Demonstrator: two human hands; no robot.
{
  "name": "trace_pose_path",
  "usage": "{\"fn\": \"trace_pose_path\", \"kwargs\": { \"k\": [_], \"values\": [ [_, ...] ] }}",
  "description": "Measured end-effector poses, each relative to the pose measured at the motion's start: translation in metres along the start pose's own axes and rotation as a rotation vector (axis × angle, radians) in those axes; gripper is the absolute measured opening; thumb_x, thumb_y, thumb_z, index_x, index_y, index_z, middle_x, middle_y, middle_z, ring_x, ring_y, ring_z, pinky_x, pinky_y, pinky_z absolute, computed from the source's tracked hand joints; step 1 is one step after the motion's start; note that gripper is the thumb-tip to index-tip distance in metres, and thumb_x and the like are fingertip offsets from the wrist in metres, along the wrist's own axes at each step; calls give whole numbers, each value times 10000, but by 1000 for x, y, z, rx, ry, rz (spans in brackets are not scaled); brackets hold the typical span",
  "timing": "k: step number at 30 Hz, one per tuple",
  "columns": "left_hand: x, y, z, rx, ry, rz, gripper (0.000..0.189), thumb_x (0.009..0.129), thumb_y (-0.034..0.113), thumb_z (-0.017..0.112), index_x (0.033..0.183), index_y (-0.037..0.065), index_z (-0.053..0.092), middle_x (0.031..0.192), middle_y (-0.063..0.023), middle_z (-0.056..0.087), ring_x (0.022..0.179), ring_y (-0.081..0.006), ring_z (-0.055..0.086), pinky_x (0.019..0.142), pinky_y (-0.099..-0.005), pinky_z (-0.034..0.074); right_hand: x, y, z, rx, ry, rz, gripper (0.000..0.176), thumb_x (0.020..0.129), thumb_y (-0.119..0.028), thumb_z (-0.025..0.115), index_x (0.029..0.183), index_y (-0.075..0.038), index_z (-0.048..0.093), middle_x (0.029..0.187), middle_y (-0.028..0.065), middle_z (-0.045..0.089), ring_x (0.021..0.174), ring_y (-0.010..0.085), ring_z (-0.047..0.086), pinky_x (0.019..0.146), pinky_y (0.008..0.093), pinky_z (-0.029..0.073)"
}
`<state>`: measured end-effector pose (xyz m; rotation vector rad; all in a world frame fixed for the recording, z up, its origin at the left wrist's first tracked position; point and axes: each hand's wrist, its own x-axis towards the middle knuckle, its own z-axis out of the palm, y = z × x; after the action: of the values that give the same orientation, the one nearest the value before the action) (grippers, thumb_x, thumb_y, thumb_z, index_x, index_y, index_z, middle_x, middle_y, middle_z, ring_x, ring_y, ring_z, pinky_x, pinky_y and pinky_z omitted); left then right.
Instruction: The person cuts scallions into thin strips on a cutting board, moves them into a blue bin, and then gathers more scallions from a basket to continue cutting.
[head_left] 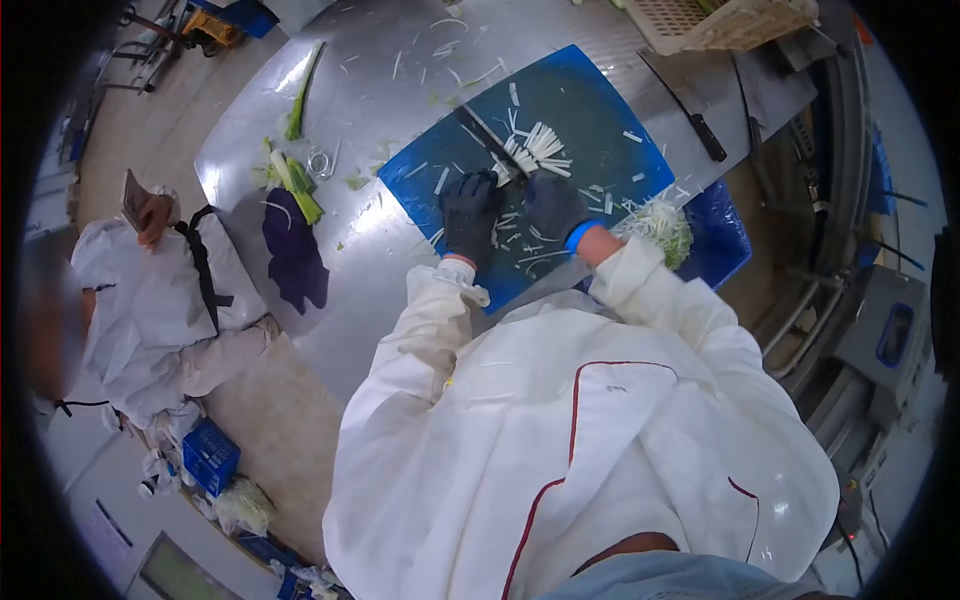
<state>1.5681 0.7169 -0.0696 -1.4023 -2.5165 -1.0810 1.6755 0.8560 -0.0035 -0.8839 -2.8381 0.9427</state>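
My right hand [555,208], in a dark glove with a blue band at the wrist, is closed round the handle of a knife [480,130]. The blade points up and left across a blue cutting board [592,82]. Left of the blade, my gloved left hand [470,215] has its fingers curled down on a pale piece of leek [504,176], partly hidden. A fan of white leek strips [545,143] lies just beyond the blade. Loose shreds are scattered over the board.
A heap of shredded leek [662,230] is beside a blue bin [722,235] at right. Another knife [690,112] lies near a cream crate [715,28]. Leek stalks [293,182] and a dark glove [293,250] lie left on the metal table [350,290]. A person [150,290] holding a phone is at left.
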Motion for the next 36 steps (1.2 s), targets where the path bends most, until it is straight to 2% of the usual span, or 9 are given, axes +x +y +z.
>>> {"fn": "trace_pose_path", "kwargs": {
  "k": [6, 11, 15, 24, 30, 31, 32, 33, 36],
  "values": [
    [-4, -30, -36, -424, 114, -477, 266, 914, 223, 675, 1088, 25, 708, 1118, -167, 690, 1047, -340, 633, 939, -411, 486, -7, 22, -15, 63, -8, 15, 265, 880, -259, 617, 954, -6, 643, 856, 280, 656, 856, 462, 642, 763, 532, 506],
    [-10, -41, -40, -202, -101, -215, 296, 864, 244, 684, 1104, 72, 708, 1155, -145, 678, 1073, -340, 622, 938, -429, 469, -49, 7, -17, 51, -135, -8, 234, 871, -231, 616, 959, -16, 645, 820, 274, 655, 815, 455, 648, 722, 541, 509],
    [-23, -21, -22, 161, -47, -86, 423, 820, 340, 725, 1163, 95, 678, 1210, -111, 659, 1163, -353, 567, 1013, -499, 385, -64, -4, -12, 51, -199, 20, 200, 845, -192, 621, 933, -13, 629, 846, 268, 659, 829, 444, 650, 740, 531, 509],
    [-34, -24, -3, 102, 38, -113, 313, 816, 291, 709, 1065, 102, 704, 1115, -85, 684, 1082, -319, 579, 979, -477, 380, -56, -12, 15, 12, -243, 67, 199, 802, -170, 641, 932, -20, 632, 860, 258, 674, 858, 435, 667, 766, 505, 531],
    [-27, -34, -18, 23, -69, -54, 345, 842, 246, 731, 1143, 79, 701, 1208, -93, 679, 1051, -295, 643, 951, -425, 465, 1, -2, 30, 150, -105, -18, 263, 834, -247, 652, 991, -35, 658, 878, 241, 689, 837, 407, 680, 767, 476, 539],
    [-30, -32, -23, -334, 37, -304, 291, 880, 209, 700, 1133, 65, 700, 1199, -84, 682, 1050, -258, 646, 922, -377, 486, 9, 5, 23, 213, -91, -37, 278, 835, -255, 656, 1005, -36, 663, 887, 234, 692, 826, 402, 681, 764, 469, 540],
    [-32, -31, -27, -695, 146, -556, 240, 919, 173, 670, 1122, 50, 700, 1191, -75, 685, 1048, -222, 650, 893, -329, 506, 12, 4, -3, 460, -229, 177, 292, 858, -250, 642, 1069, -48, 659, 883, 214, 691, 798, 366, 676, 758, 457, 538],
    [-36, -50, -36, -692, 140, -623, 277, 958, 134, 632, 1216, 41, 671, 1236, -81, 667, 1072, -180, 643, 933, -288, 497, 13, 6, -29, 703, -373, 396, 313, 882, -244, 628, 1133, -60, 655, 879, 193, 691, 769, 330, 670, 752, 444, 536],
    [-39, -71, -61, -591, 134, -461, 380, 949, 97, 624, 1323, 42, 593, 1261, -126, 649, 1087, -194, 642, 921, -308, 511, 42, 79, -65, 136, -65, -87, 341, 869, -243, 628, 1178, -100, 652, 926, 147, 705, 850, 293, 678, 798, 445, 531]
  ]
}}
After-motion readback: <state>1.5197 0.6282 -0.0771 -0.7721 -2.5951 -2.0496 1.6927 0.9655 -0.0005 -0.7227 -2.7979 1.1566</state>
